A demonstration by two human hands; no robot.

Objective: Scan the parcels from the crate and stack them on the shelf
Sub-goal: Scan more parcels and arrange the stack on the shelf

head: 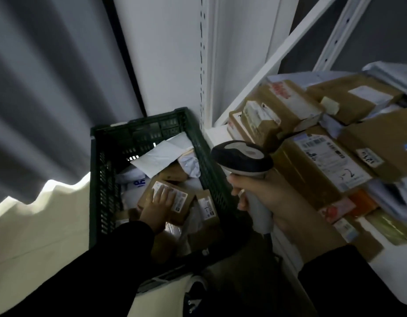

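A dark green plastic crate point(202, 143) stands on the floor, holding several cardboard parcels and white mailers. My left hand point(157, 208) reaches down into it and lies flat on a small cardboard parcel with a white label point(183, 200), fingers spread over the label. My right hand point(273, 197) is raised at the right of the crate, closed around the handle of a grey and black barcode scanner point(242, 156). To the right, a white shelf point(215, 136) carries a pile of several cardboard parcels point(312, 165).
A grey curtain point(49, 99) hangs at the left, above pale floor. White slotted shelf uprights point(206, 65) rise behind the crate. More white mailers point(392, 74) lie at the far right of the shelf pile. Both sleeves are black.
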